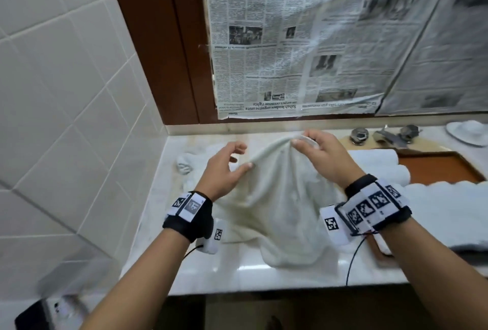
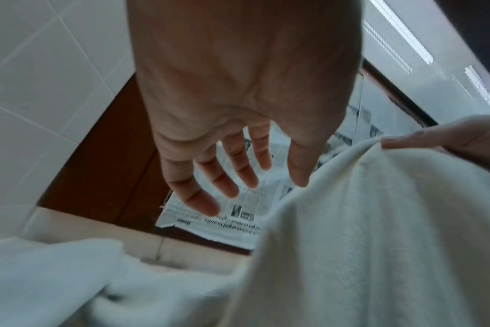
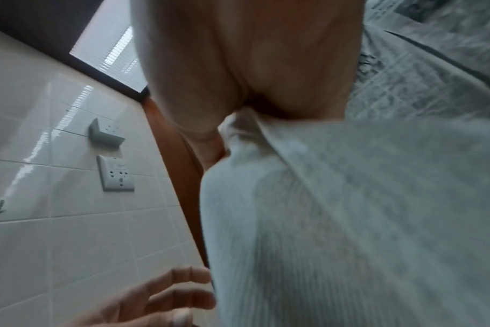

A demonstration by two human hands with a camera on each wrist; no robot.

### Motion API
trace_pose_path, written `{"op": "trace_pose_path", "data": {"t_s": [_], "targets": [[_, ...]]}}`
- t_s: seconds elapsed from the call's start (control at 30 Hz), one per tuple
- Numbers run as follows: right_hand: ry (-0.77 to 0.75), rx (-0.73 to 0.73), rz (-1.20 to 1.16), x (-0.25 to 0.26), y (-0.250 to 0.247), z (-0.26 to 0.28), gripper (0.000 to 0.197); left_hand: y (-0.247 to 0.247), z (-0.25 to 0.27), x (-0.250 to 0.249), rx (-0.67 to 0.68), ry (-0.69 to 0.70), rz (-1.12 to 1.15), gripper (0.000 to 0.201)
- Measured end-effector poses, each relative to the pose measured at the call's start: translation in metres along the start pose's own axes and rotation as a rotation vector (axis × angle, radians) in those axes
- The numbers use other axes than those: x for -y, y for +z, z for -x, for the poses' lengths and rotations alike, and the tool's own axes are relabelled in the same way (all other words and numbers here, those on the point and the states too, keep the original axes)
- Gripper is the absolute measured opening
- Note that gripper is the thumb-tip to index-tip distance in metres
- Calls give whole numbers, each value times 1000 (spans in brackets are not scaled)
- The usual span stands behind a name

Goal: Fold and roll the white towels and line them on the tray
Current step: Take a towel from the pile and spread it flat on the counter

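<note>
I saw my right hand (image 1: 320, 151) pinching one corner of a white towel (image 1: 280, 211) above the counter (image 1: 264, 277), and my left hand (image 1: 224, 168) beside it with fingers spread, holding nothing. Two rolled towels (image 1: 380, 163) already lay on the tray (image 1: 446, 168); this one I judged still unfolded, with more waiting behind.

A pale marble counter (image 1: 264, 274) carries a draped white towel (image 1: 280, 213), crumpled towels (image 1: 190, 163) and a wooden tray (image 1: 443, 163).

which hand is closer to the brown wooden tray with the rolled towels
Right. The right hand pinches the lifted white towel just left of the brown wooden tray; the left hand is open, farther left beyond the towel.
</note>
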State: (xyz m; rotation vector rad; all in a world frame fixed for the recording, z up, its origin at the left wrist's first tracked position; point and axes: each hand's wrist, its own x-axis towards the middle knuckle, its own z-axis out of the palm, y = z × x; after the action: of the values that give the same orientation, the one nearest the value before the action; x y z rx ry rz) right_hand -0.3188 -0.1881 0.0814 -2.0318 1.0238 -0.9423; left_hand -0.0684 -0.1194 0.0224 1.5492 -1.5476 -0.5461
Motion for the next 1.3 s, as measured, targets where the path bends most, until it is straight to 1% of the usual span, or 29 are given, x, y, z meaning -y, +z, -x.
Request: {"op": "trace_pose_path", "data": {"t_s": [0.07,0.13,0.2,0.27,0.33,0.37,0.43,0.5,0.53,0.6,0.67,0.7,0.73,0.77,0.83,0.9,0.97,1.0,1.1,1.13,1.17,1.2,1.23,1.27,1.3], "targets": [[77,60,26,-17,5,14,22,13,12,13,52,-42,-82,44],[129,102,67,-38,11,26,17,23,22,34,106,-109,-214,49],[169,118,124,-58,16,39,14,30,28,56,157,-221,-334,53],[233,126,183,-76,21,47,10,35,31,73,161,-364,-431,56],[292,137,179,-93,27,53,7,41,35,85,163,-477,-495,58],[299,154,179,-99,30,54,14,45,37,90,174,-506,-513,58],[305,186,192,-110,39,52,33,55,41,97,195,-522,-527,57],[267,237,240,-114,50,46,47,62,42,100,144,-529,-502,58],[251,275,244,-113,55,43,48,63,41,99,84,-527,-489,60],[260,346,200,-112,66,35,46,59,37,96,-73,-513,-486,66],[278,361,160,-110,78,27,40,47,30,96,-202,-553,-485,72],[289,367,141,-109,84,24,37,39,25,100,-233,-597,-471,73],[303,375,113,-108,91,19,35,31,20,105,-229,-641,-456,71],[323,392,86,-107,97,14,35,25,15,112,-207,-664,-444,64],[361,449,50,-105,109,2,36,18,7,124,-153,-638,-430,40],[392,474,-12,-102,120,-13,40,16,7,126,-140,-559,-386,26],[410,482,-23,-100,134,-29,43,17,13,119,-140,-486,-254,17],[396,493,33,-100,144,-37,47,16,17,114,-138,-470,-160,13],[362,582,165,-103,176,-55,64,16,24,111,-81,-468,126,8],[358,602,190,-107,185,-59,63,16,24,111,-57,-457,170,11],[346,619,224,-110,194,-61,55,15,25,112,-36,-451,202,16],[336,625,262,-115,200,-62,41,13,24,113,-21,-452,228,19],[327,616,281,-120,204,-63,26,10,24,113,-14,-451,248,18],[323,591,266,-123,204,-64,16,7,23,113,-16,-454,270,17],[324,552,228,-127,201,-63,14,4,23,115,-31,-464,288,17]]}}
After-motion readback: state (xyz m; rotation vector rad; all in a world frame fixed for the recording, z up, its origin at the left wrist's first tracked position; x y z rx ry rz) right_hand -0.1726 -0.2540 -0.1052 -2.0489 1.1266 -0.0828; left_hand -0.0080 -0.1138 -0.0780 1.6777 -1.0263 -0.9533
